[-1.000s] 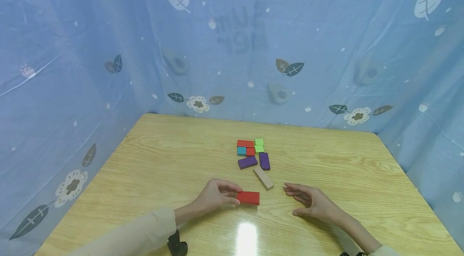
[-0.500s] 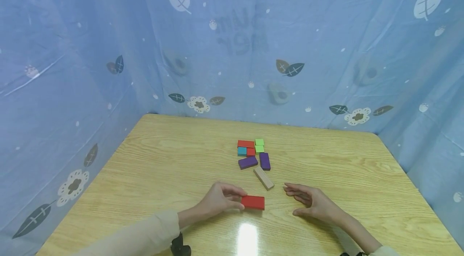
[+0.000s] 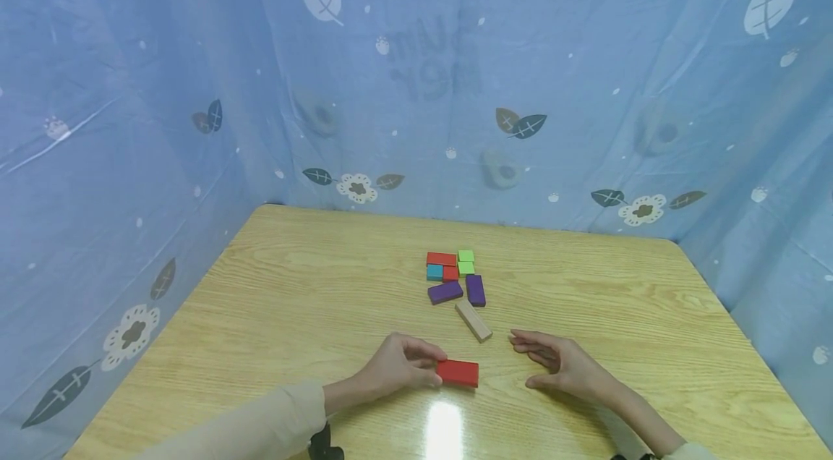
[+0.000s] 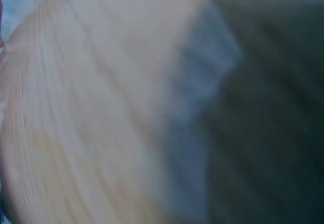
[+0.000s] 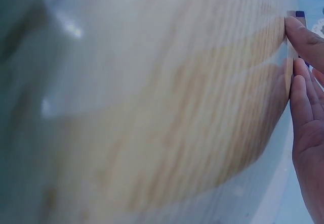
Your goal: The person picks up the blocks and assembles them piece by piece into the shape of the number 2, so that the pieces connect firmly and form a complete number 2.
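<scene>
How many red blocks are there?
3. The near red block is pinched in the left hand. The far red block lies behind the blue block, and the small red block is just right of the blue one.

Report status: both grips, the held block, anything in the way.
Left grip pinching red rectangular block by its left end. Right grip relaxed, holding nothing. No other block between the two; unpainted wooden block lies just beyond.
</scene>
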Available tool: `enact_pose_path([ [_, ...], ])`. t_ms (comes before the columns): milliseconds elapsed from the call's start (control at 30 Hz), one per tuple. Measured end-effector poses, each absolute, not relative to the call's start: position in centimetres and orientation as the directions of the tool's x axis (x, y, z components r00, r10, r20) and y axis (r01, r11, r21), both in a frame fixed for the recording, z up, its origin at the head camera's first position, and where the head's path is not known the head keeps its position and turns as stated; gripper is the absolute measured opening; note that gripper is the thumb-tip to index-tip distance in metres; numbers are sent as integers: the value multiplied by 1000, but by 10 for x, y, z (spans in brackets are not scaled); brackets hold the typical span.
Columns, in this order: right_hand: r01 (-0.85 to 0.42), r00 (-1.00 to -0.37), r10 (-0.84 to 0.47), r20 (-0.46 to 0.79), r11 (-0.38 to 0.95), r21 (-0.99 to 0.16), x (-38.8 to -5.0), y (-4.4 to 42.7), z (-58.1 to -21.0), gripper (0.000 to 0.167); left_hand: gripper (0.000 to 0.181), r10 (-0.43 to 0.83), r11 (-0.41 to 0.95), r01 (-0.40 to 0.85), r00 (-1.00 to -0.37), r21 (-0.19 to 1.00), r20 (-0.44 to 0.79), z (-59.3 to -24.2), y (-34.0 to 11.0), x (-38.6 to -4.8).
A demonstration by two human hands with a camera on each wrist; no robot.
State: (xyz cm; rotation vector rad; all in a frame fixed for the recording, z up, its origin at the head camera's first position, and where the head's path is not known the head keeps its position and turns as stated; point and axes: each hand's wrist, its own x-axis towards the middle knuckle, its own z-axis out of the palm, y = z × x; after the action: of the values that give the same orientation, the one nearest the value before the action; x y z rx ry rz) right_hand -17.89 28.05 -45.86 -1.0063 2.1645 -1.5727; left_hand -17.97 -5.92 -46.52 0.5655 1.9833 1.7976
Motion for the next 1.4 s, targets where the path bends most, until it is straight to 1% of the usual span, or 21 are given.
enact_pose_path([
  [267, -373, -715, -678, 170, 163, -914, -179, 281, -459, 71, 26, 557, 82, 50, -831, 995, -4, -468, -57, -180],
  [533, -362, -710, -684, 167, 151, -920, -178, 281, -459, 70, 26, 535, 138, 72, -845, 988, -13, -468, -54, -178],
  [867, -351, -719, -677, 156, 160, -923, -178, 280, -459, 71, 26, 516, 167, 85, -856, 982, -14, -469, -52, -176],
  [1100, -359, -721, -673, 167, 157, -920, -178, 280, -459, 72, 25, 517, 220, 162, -856, 962, 26, -466, -49, -174],
  [1233, -370, -724, -671, 162, 178, -912, -177, 279, -458, 71, 25, 519, 231, 198, -853, 953, 52, -463, -48, -172],
  [1333, -350, -743, -658, 122, 226, -909, -176, 278, -455, 70, 24, 517, 232, 205, -854, 951, 58, -462, -48, -171],
  [1400, -294, -781, -621, 68, 269, -917, -175, 275, -451, 68, 25, 515, 232, 201, -856, 952, 55, -463, -48, -171],
])
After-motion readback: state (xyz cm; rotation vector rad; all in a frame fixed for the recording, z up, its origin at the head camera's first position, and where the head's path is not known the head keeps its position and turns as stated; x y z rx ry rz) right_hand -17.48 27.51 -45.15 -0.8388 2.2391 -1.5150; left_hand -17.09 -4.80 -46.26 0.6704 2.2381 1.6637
